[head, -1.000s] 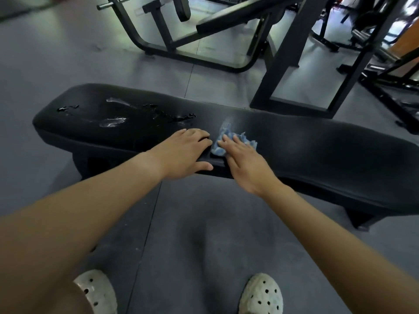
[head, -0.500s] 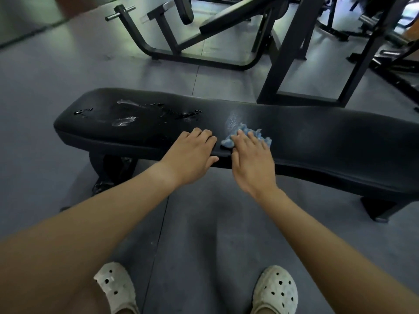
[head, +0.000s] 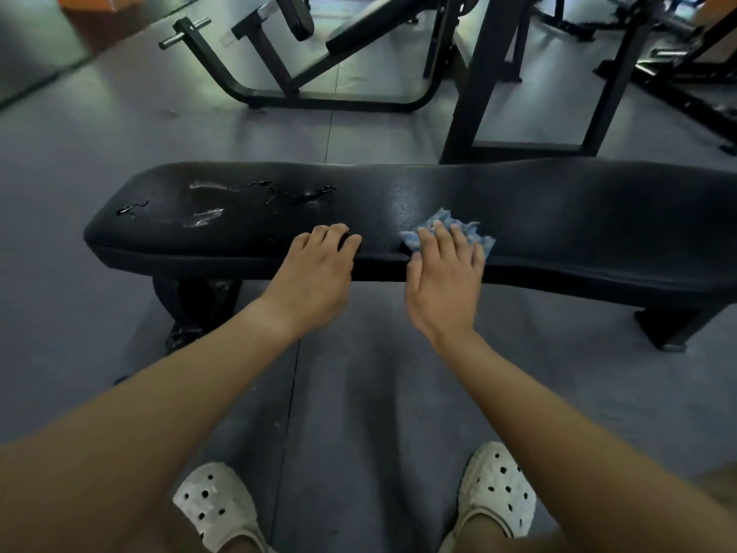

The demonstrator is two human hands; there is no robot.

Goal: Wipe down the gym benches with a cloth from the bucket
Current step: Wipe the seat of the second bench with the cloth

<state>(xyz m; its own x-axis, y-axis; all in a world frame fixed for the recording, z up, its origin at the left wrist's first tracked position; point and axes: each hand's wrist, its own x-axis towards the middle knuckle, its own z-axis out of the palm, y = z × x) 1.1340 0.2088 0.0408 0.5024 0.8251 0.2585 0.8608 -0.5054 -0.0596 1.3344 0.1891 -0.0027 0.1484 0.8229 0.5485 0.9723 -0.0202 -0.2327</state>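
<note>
A long black padded bench (head: pixel 578 209) runs across the view in front of me. Wet streaks and droplets (head: pixel 223 205) lie on its left part. My right hand (head: pixel 444 281) presses a small blue cloth (head: pixel 450 229) flat onto the bench top near its front edge, fingers spread over it. My left hand (head: pixel 317 273) rests palm down on the front edge of the bench, a short gap left of the cloth, with nothing in it. No bucket is in view.
Black machine frames (head: pixel 319 65) and upright posts (head: pixel 490 73) stand on the grey floor behind the bench. More equipment (head: pixel 678 61) fills the back right. My feet in white perforated clogs (head: pixel 217 506) stand on the floor below.
My right hand and the cloth have slid to the right along the bench, opening a gap from my left hand. The view has shifted, showing more of the bench's left end.
</note>
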